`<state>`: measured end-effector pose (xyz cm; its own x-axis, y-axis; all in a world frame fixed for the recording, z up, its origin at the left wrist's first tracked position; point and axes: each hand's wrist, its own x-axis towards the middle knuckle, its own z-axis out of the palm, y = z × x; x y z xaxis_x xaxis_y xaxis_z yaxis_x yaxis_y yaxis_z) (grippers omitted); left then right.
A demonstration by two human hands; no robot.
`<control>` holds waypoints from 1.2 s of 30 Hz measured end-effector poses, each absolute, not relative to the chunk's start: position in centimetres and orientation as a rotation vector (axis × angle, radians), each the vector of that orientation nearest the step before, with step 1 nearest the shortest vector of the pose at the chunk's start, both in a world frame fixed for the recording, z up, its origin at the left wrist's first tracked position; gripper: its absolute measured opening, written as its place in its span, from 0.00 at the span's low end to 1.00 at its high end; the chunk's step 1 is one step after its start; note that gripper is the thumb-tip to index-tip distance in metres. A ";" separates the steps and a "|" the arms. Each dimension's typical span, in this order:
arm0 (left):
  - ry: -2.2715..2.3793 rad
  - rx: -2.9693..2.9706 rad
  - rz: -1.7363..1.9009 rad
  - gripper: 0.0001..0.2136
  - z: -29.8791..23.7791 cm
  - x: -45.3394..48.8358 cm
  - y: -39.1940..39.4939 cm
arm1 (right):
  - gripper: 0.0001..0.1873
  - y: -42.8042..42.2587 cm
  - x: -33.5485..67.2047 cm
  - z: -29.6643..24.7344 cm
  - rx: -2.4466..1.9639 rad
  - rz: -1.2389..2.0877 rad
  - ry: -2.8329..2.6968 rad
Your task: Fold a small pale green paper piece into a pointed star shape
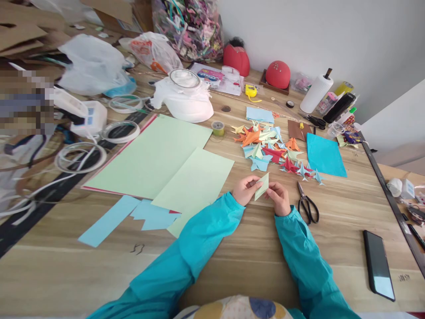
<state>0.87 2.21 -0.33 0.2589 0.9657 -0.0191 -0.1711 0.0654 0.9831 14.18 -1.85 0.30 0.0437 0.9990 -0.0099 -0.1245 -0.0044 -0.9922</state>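
Observation:
Between my two hands is a small folded piece of pale green paper [262, 186], diamond-like in outline and held above the table. My left hand [246, 189] pinches its left side with thumb and fingers. On the other side, the fingers of my right hand [279, 196] close on its right edge. Just beyond my hands lies a heap of folded paper shapes [262, 146] in orange, red, blue and green. Black-handled scissors [308, 208] rest on the table to the right of my right hand.
Large pale green sheets [156, 155] lie at left, with blue paper strips [109, 220] in front. A bright blue sheet [326, 155] is at right, a phone [379, 265] at near right. Farther back stand a white paper-wrapped roll [316, 94], a yellow tape measure [251, 91] and plastic bags [94, 62].

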 end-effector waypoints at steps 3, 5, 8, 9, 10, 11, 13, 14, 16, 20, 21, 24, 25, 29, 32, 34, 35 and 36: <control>0.932 1.126 1.084 0.14 0.0 0.8 2.2 | 0.12 -1.9 14.0 0.5 -1.116 1.252 -1.098; 0.929 1.124 1.082 0.13 0.3 0.8 2.2 | 0.14 -1.9 13.8 0.7 -1.113 1.254 -1.107; 0.876 1.144 1.072 0.11 0.4 0.7 2.1 | 0.13 -1.9 13.7 0.8 -1.138 1.243 -1.103; 0.848 1.150 1.072 0.10 0.5 0.7 2.0 | 0.12 -1.9 13.8 0.8 -1.150 1.239 -1.097; 0.821 1.153 1.075 0.09 0.5 0.7 1.9 | 0.11 -1.9 13.8 0.8 -1.163 1.235 -1.091; 0.796 1.153 1.078 0.08 0.5 0.6 1.9 | 0.11 -1.8 13.8 0.7 -1.171 1.229 -1.085; 0.763 1.149 1.078 0.07 0.5 0.6 1.8 | 0.10 -1.8 13.9 0.6 -1.178 1.214 -1.082; 0.755 1.148 1.074 0.07 0.5 0.6 1.8 | 0.10 -1.8 14.0 0.5 -1.179 1.205 -1.083; 0.760 1.144 1.064 0.07 0.6 0.6 1.7 | 0.10 -1.8 14.0 0.4 -1.187 1.190 -1.083; 0.830 1.120 1.077 0.08 0.7 0.7 1.8 | 0.12 -1.8 14.0 0.4 -1.246 1.149 -1.097; 0.850 1.117 1.078 0.08 0.7 0.7 1.8 | 0.13 -1.8 14.0 0.4 -1.261 1.138 -1.102; 0.887 1.125 1.051 0.09 0.9 0.7 1.8 | 0.13 -1.7 14.0 0.5 -1.274 1.132 -1.110; 0.886 1.124 1.039 0.09 1.0 0.7 1.8 | 0.13 -1.7 14.0 0.5 -1.272 1.136 -1.115; 0.860 1.103 1.014 0.11 1.3 0.7 1.9 | 0.14 -1.7 14.0 0.5 -1.285 1.127 -1.137; 0.846 1.081 1.041 0.12 1.2 0.8 1.9 | 0.14 -1.7 14.0 0.5 -1.311 1.108 -1.134; 0.811 1.078 1.063 0.13 1.1 0.8 1.8 | 0.14 -1.7 13.9 0.6 -1.322 1.098 -1.126; 0.786 1.079 1.069 0.13 1.0 0.8 1.8 | 0.14 -1.7 13.9 0.6 -1.325 1.092 -1.122; 0.760 1.080 1.071 0.14 0.9 0.8 1.8 | 0.14 -1.7 13.9 0.6 -1.324 1.085 -1.117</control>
<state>0.82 1.79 0.94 0.3261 0.9453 0.0089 -0.3041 0.0960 0.9478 13.91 -1.65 0.56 0.1552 0.9878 -0.0141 0.0426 -0.0209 -0.9989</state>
